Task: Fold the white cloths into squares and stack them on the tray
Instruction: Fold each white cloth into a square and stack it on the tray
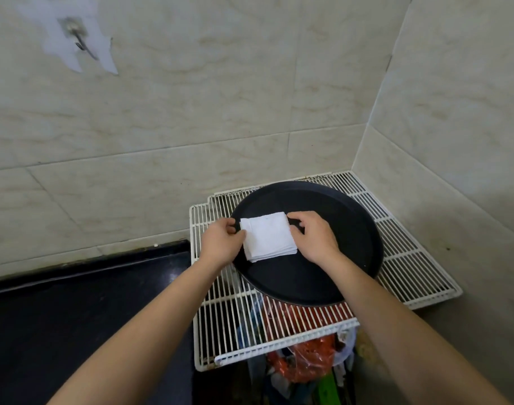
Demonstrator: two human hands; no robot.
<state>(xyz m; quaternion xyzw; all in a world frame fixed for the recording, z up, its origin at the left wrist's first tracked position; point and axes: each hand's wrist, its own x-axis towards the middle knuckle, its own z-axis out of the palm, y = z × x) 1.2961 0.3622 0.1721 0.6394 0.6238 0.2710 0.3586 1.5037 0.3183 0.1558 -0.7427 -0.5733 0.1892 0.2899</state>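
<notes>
Head view: the step in hand looks like the stacking one. A stack of folded white cloths [268,238] lies on the left part of the round black tray [342,217], several layers showing at its near edge. The top square sits slightly askew over those below. The tray rests on white wire racks [410,247] laid in the corner of the tiled wall, over plastic bags [305,361] below, with the dark bench [74,317] to the left.

The left hand [220,242] is at the stack's left edge and the right hand [315,235] at its right edge, so the cloths sit between them. The left fingers [230,225] are curled in and pinch the left edge. The right fingers [296,217] are curled likewise, with the thumb against the right edge, grasping that side. Whether they hold only the top cloth or the whole pile cannot be told, nor whether it is lifted off the tray.

I judge the next move calls for squaring the edges so the layers line up. Then both hands can let go gently without dragging the top cloth. No unfolded cloth is in view, so how many remain cannot be told.
</notes>
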